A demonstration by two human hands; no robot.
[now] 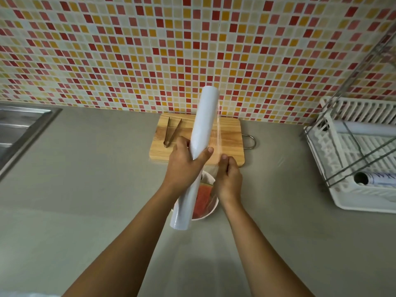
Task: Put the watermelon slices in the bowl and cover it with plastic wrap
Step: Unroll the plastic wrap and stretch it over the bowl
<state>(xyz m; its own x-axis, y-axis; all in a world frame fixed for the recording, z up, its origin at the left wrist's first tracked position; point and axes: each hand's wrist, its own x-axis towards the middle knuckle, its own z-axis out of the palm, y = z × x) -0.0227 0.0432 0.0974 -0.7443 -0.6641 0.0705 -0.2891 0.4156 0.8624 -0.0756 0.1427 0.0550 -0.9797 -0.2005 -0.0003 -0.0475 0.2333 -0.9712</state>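
Note:
My left hand grips a long white roll of plastic wrap, held upright and tilted above the counter. A thin clear sheet of wrap peels off the roll's right side, and my right hand pinches its free edge between thumb and fingers. Below both hands sits a white bowl with red watermelon slices inside, mostly hidden by the roll and my wrists.
A wooden cutting board with metal tongs lies by the tiled wall. A steel sink is at the left. At the right stands a white dish rack holding another roll.

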